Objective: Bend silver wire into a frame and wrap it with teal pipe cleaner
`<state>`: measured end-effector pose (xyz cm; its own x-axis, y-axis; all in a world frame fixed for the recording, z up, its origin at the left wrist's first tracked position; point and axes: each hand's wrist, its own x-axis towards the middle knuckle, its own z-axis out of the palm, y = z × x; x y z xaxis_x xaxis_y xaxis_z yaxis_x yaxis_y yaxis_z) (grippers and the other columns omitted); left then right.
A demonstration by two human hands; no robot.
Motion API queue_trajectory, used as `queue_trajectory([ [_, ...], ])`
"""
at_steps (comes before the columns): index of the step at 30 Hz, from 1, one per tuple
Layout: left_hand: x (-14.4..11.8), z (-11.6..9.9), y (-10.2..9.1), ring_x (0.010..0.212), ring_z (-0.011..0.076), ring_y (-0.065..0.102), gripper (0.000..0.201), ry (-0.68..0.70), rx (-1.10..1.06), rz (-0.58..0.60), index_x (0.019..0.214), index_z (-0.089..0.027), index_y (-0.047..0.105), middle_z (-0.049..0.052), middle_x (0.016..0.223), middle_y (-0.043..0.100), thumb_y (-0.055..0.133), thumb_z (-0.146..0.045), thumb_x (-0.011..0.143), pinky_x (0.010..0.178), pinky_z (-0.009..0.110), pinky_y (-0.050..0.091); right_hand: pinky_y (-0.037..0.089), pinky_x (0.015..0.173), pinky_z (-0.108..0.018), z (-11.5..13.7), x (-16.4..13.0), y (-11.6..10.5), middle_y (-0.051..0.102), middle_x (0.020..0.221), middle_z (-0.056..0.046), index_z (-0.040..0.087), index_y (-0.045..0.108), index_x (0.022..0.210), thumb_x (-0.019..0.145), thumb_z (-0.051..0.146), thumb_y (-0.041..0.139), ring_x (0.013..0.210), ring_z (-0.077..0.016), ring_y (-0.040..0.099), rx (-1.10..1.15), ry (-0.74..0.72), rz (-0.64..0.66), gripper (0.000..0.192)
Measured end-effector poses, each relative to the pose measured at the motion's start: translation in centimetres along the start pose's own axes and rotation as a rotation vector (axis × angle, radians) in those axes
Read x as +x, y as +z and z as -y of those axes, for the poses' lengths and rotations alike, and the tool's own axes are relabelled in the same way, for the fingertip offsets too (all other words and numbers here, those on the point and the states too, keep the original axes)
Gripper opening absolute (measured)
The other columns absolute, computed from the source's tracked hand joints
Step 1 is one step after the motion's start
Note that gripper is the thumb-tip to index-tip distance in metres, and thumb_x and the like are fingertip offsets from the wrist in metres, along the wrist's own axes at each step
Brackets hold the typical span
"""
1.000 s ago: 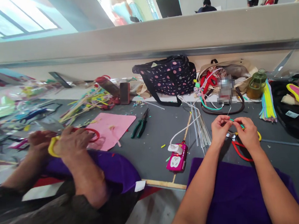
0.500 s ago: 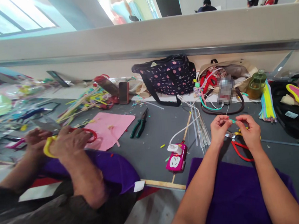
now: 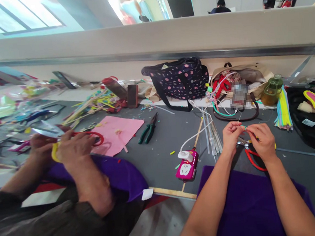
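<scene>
My left hand (image 3: 233, 135) and my right hand (image 3: 262, 139) meet above the table, each closed in a fingertip pinch. Between them is a small, thin green piece (image 3: 243, 127), too small to make out clearly. A fine white thread or wire (image 3: 239, 116) rises from the left fingertips. Beneath my right hand lie scissors (image 3: 252, 159) with red and yellow handles, partly hidden by it. Purple cloth (image 3: 246, 202) is spread under my forearms.
Left of my arms are a pink power adapter (image 3: 187, 166) with a white plug, thin wire stems (image 3: 212, 136) and pliers (image 3: 149, 129). Pipe cleaners (image 3: 282, 111) and a green bottle (image 3: 272, 90) stand right. A co-worker's hand (image 3: 75, 146) holds large scissors (image 3: 48, 130) at left.
My right fingers have shifted slightly and drawn a little away from the left fingertips. The co-worker's scissors now show spread blades. The whole view has moved slightly.
</scene>
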<state>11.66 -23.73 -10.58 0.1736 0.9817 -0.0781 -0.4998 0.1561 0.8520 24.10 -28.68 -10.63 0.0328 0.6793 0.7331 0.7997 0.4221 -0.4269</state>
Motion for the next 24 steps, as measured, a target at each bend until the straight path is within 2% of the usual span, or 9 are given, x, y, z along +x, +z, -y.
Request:
queue_trajectory([
  [7, 0.18, 0.16, -0.17, 0.053, 0.0074, 0.055, 0.032, -0.011, -0.027, -0.009, 0.081, -0.013, 0.064, -0.001, 0.066, 0.066, 0.083, -0.026, 0.058, 0.057, 0.020, 0.044, 0.049, 0.083, -0.037, -0.15, 0.02, -0.32, 0.069, 0.097, -0.006, 0.024, 0.070, 0.105, 0.089, 0.012, 0.056, 0.092, -0.0221, 0.057, -0.097, -0.118, 0.034, 0.024],
  [15, -0.09, -0.02, -0.02, 0.057, 0.0083, 0.057, 0.031, 0.009, -0.029, -0.003, 0.082, -0.014, 0.064, 0.000, 0.065, 0.067, 0.082, -0.023, 0.059, 0.061, 0.021, 0.045, 0.046, 0.079, -0.035, -0.19, 0.13, -0.12, 0.070, 0.090, -0.006, 0.020, 0.068, 0.101, 0.092, 0.018, 0.057, 0.086, -0.0213, 0.057, -0.107, -0.108, 0.048, 0.014],
  [24, -0.26, 0.47, 0.00, 0.061, 0.0093, 0.058, 0.030, 0.115, 0.036, 0.025, 0.085, -0.015, 0.066, -0.001, 0.069, 0.066, 0.082, -0.024, 0.061, 0.065, 0.022, 0.045, 0.039, 0.076, -0.035, -0.19, 0.31, -0.24, 0.069, 0.084, -0.005, 0.019, 0.064, 0.091, 0.094, 0.021, 0.054, 0.082, -0.0203, 0.057, -0.169, -0.073, 0.079, 0.011],
])
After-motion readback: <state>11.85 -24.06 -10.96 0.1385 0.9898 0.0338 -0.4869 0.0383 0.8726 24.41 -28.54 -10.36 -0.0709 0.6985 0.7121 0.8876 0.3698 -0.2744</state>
